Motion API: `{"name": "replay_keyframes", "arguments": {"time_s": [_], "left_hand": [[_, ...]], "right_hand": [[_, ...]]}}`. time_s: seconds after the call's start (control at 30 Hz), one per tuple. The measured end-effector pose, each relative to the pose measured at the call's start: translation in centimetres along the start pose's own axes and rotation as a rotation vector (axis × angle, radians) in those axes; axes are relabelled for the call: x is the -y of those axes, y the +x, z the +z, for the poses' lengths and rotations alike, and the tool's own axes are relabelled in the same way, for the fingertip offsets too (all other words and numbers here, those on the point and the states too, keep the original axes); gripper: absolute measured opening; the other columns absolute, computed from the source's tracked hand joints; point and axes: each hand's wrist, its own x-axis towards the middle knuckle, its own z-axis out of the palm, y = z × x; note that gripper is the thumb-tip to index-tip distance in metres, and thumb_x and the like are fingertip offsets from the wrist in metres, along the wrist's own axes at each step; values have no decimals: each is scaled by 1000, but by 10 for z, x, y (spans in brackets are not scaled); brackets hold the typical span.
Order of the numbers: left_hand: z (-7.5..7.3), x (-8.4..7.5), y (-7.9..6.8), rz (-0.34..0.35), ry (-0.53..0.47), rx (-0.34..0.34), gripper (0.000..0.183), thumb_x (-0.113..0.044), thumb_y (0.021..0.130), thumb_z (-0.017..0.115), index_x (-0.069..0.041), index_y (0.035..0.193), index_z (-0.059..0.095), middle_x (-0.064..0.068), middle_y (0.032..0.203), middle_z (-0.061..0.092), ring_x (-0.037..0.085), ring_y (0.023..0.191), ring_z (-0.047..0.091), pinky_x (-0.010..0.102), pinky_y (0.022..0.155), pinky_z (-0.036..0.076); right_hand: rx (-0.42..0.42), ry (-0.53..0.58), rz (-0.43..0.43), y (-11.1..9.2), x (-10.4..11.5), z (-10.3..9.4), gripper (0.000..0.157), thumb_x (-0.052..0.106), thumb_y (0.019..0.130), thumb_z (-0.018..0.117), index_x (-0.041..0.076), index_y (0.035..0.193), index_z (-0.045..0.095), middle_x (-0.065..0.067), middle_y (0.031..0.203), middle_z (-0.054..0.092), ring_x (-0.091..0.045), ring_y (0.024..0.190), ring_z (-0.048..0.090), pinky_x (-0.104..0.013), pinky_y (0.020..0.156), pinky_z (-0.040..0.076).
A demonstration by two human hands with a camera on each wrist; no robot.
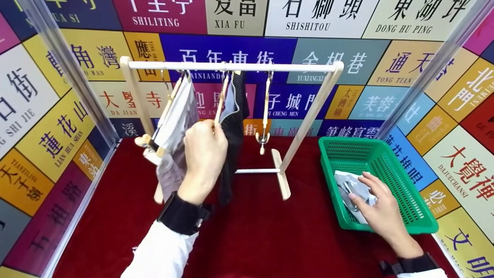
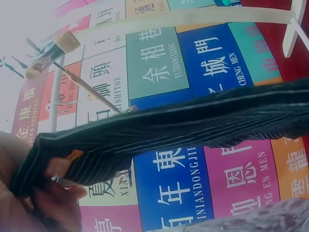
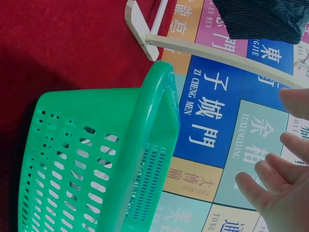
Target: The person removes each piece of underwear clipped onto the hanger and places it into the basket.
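My left hand grips the near end of the middle wooden hanger on the rack. A dark pinstriped garment hangs from it; the left wrist view shows the fingers at its edge. To its left, a grey-white garment hangs on another clip hanger. Over the green basket is my right hand, its fingers loosely spread above a light grey folded cloth. In the right wrist view the same hand has its fingers apart and holds nothing.
The wooden rack stands on a dark red cloth. A bare clip hanger hangs at its right side. Clear posts and colourful printed panels surround the table.
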Motion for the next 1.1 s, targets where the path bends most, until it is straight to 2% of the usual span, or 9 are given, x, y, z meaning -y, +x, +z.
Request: {"name": "replay_keyframes", "arguments": {"time_s": [0.1,0.27,0.43,0.77,1.1], "left_hand": [[-1,2,-1,50,-6,-36,24,-6,96,62,3,76,72,22,77,69,51,76,68,60,68,52],[-7,0,-2,132,-53,-116,24,-5,97,64,5,77,72,21,74,66,47,74,66,57,68,50],[-12,0,-3,187,-69,-154,22,-3,95,65,3,76,72,19,72,65,45,72,65,55,66,49],[-20,9,-12,247,-89,-211,23,0,95,66,3,73,69,17,68,62,43,66,61,53,59,46],[-31,12,-28,280,-119,-223,14,0,93,68,3,82,75,14,69,63,37,64,61,50,58,48]], "right_hand": [[0,7,-8,0,1,2,51,-8,84,81,-9,133,64,-24,148,55,-1,132,45,-3,95,36],[-6,14,-11,-1,1,3,52,-9,83,81,-9,132,64,-25,147,55,13,130,39,-2,94,36],[-11,17,4,-2,3,4,52,-9,83,81,-7,132,65,-25,147,55,13,132,37,-2,93,37],[-12,19,5,-2,5,6,53,-9,82,83,-6,132,66,-24,147,56,14,130,40,-2,92,37],[-1,29,22,-4,9,5,51,-6,85,81,-5,133,66,-20,146,58,12,120,44,-1,92,36]]}}
